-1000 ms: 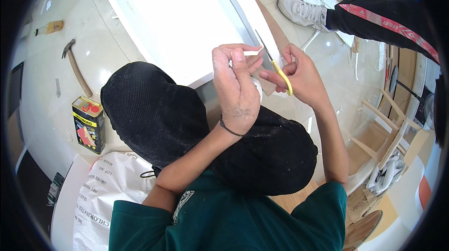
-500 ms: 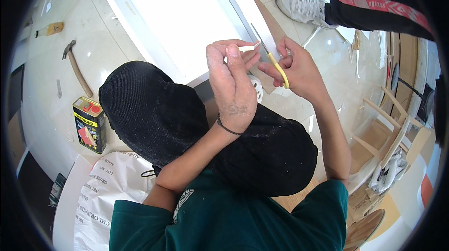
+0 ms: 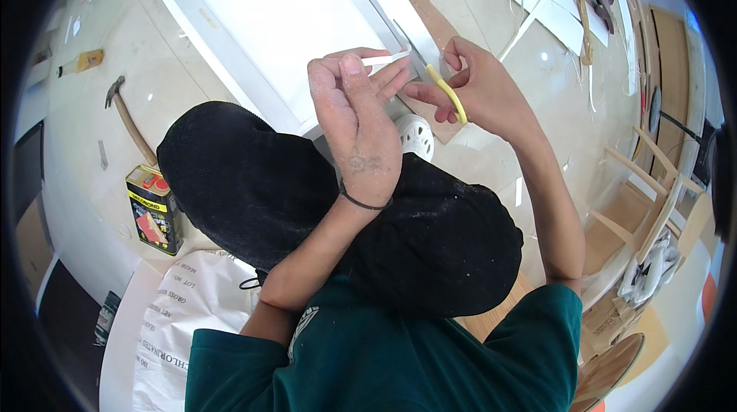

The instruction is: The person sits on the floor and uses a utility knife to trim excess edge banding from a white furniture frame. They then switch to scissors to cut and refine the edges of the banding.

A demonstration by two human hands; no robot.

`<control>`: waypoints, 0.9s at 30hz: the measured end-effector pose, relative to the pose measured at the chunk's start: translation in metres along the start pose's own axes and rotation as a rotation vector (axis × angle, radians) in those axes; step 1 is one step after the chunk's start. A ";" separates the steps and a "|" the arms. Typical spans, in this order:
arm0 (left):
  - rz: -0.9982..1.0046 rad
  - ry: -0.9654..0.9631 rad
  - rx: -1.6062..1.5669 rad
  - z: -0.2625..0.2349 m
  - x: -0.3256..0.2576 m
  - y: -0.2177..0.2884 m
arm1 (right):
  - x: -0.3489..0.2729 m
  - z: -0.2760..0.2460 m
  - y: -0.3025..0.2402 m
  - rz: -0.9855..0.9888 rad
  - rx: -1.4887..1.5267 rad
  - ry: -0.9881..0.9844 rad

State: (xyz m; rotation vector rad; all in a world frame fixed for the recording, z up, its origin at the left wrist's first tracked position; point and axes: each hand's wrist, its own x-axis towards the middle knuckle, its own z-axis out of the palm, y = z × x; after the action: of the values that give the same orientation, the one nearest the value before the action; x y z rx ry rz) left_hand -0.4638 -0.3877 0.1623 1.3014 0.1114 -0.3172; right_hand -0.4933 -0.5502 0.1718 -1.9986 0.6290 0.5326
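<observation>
My left hand (image 3: 355, 120) pinches a thin white strip (image 3: 384, 59) between thumb and fingers, its end sticking out to the right. A pair of scissors with yellow handles (image 3: 447, 93) is in my right hand (image 3: 482, 93), the thumb and fingers at the handle loops. The blades point up and left, close beside the tip of the strip; whether they touch it I cannot tell. Beyond both hands lies a large white panel with raised edges (image 3: 223, 44), reaching close to my knees.
A claw hammer (image 3: 132, 122) and a black and yellow metal can (image 3: 153, 209) are on the tiled floor at left, near a white printed sack (image 3: 196, 304). White offcuts (image 3: 537, 24) are scattered at far right. Wooden furniture frames (image 3: 641, 197) stand at right.
Both hands, with the strip and scissors, have shifted slightly left and farther away. The other person's leg and shoe at upper right have gone from view.
</observation>
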 end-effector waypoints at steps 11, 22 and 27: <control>-0.020 0.002 -0.073 0.001 0.000 0.007 | -0.002 0.004 0.006 -0.019 0.072 -0.011; -0.013 -0.004 0.050 -0.009 0.006 -0.001 | -0.022 -0.018 -0.008 0.004 0.052 -0.208; -0.173 -0.127 -0.102 -0.013 0.010 -0.005 | -0.069 -0.050 0.023 0.079 0.386 -0.387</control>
State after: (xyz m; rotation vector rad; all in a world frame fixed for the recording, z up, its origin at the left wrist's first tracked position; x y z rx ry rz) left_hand -0.4546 -0.3782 0.1520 1.1693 0.1310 -0.5339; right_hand -0.5552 -0.5894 0.2210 -1.4634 0.5238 0.7598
